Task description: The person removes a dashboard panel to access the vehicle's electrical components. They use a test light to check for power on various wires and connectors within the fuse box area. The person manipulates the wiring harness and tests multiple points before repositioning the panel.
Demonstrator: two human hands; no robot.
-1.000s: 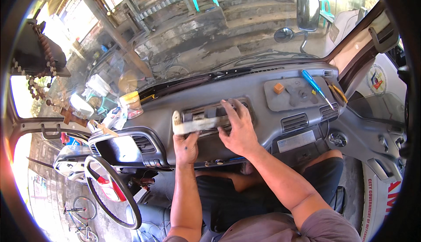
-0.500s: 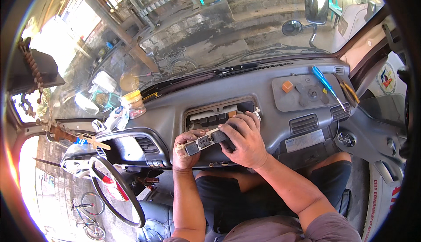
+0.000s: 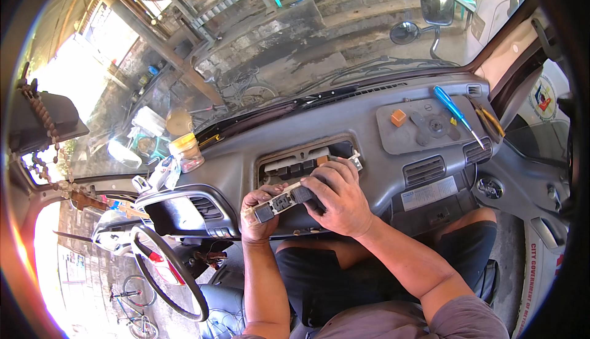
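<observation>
Strip [image 3: 281,202], pale with black blocks, sits in your hands, just before dashboard opening [image 3: 295,156], right end higher than left. Your left hand [image 3: 257,216] closed round its left end. Your right hand [image 3: 341,201] grips its right part, fingers bent, hiding much of it. To your right: orange cube [image 3: 398,118] on grey panel [image 3: 393,142]; blue screwdriver [image 3: 452,107] near pliers [image 3: 490,121]. Steering wheel [image 3: 166,271] to your left.
</observation>
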